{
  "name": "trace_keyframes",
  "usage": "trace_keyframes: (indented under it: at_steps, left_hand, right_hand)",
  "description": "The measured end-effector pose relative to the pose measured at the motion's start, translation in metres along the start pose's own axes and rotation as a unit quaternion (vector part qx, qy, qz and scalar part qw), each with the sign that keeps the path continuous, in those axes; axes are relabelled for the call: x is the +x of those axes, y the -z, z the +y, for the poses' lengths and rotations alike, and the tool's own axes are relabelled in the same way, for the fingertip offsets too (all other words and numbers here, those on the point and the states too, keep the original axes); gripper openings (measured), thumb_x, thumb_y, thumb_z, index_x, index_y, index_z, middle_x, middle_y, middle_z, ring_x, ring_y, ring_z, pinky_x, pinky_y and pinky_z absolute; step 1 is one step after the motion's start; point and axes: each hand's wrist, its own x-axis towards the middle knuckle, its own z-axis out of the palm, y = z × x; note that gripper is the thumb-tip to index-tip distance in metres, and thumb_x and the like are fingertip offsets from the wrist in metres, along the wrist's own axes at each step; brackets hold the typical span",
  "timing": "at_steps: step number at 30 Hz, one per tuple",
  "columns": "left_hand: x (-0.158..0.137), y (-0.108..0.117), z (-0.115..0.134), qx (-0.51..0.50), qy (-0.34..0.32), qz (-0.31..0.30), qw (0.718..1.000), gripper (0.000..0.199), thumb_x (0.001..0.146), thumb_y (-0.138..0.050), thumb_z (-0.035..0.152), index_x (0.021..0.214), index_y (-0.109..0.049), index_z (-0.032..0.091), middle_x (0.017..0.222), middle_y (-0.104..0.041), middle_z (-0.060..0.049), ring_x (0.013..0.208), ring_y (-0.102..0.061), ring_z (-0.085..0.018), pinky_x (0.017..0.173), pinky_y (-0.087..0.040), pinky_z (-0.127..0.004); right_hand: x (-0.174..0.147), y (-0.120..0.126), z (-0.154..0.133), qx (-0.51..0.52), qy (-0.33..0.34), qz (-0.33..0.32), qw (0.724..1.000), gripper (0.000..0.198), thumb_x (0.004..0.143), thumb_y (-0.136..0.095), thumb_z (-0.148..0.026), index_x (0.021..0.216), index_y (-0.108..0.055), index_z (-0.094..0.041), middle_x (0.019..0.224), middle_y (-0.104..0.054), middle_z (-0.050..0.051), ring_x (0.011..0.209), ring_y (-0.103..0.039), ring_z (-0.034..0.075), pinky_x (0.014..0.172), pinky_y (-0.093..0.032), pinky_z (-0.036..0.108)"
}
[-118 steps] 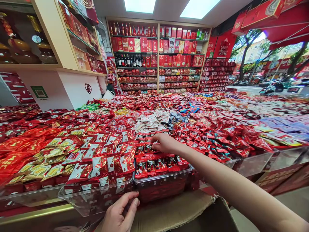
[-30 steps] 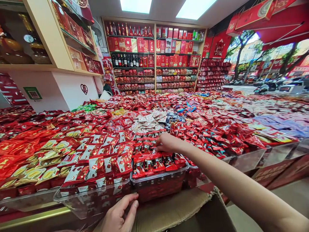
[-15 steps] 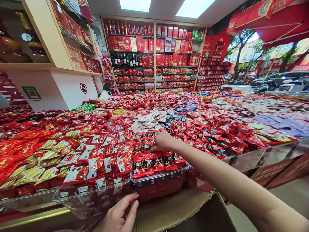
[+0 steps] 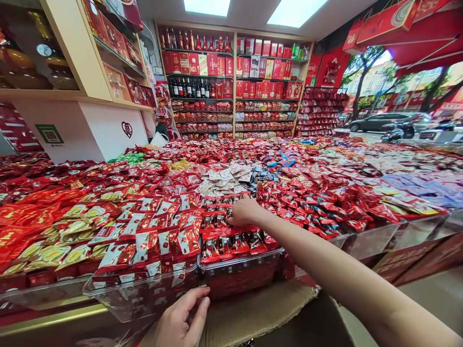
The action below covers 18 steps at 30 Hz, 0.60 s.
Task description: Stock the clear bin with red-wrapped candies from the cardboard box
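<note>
Two bare hands are at work over one clear bin (image 4: 241, 275) of red-and-black packets (image 4: 220, 244), at the near edge of a broad spread of wrapped sweets. At least four of these packets show in its front row, and two more sit plainly behind them, just left of the right hand (image 4: 246, 212); the rest are too crowded or covered to count. That hand bends down over the packets, fingers curled and tips partly hidden, so I cannot tell whether it grips one. The left hand (image 4: 183, 318) is below, by the bin's lower left front corner, with a narrow gap between thumb and forefinger; whether it touches the wall is unclear. Just left stands a second clear bin (image 4: 139, 294), heaped with red-and-white packets (image 4: 146, 245), too many to count. One opened cardboard box (image 4: 264, 308) sits below, one flap under the bin's front; its inside is mostly dark. Behind the red-and-black packets lies one pile of white packets (image 4: 224, 179), with one of dark blue packets (image 4: 263, 174) just right. Two ceiling lights (image 4: 207, 6) shine above the back shelves (image 4: 234, 77).
</note>
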Motion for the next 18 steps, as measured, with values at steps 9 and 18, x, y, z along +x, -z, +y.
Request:
trace_keyframes:
  at_steps: [9, 18]
  left_hand:
    - [0.000, 0.001, 0.001, 0.007, -0.007, 0.004, 1.000, 0.018, 0.082, -0.051, 0.033, 0.093, -0.063, 0.024, 0.083, -0.073, 0.002, 0.075, -0.069, -0.012, 0.069, -0.051, -0.013]
    - [0.000, 0.000, -0.001, 0.011, -0.009, 0.006, 1.000, 0.019, 0.082, -0.052, 0.033, 0.094, -0.063, 0.024, 0.085, -0.074, 0.002, 0.075, -0.069, -0.012, 0.070, -0.052, -0.013]
  right_hand:
    - [0.003, 0.000, 0.005, 0.015, -0.009, -0.007, 1.000, 0.047, 0.075, -0.045, -0.042, 0.104, -0.061, -0.009, 0.100, -0.063, 0.019, 0.107, -0.048, 0.034, 0.082, -0.041, 0.041]
    - [-0.003, 0.010, 0.004, 0.012, -0.006, -0.055, 0.998, 0.044, 0.070, -0.054, -0.033, 0.106, -0.061, -0.009, 0.096, -0.063, 0.020, 0.110, -0.042, 0.038, 0.075, -0.044, 0.043]
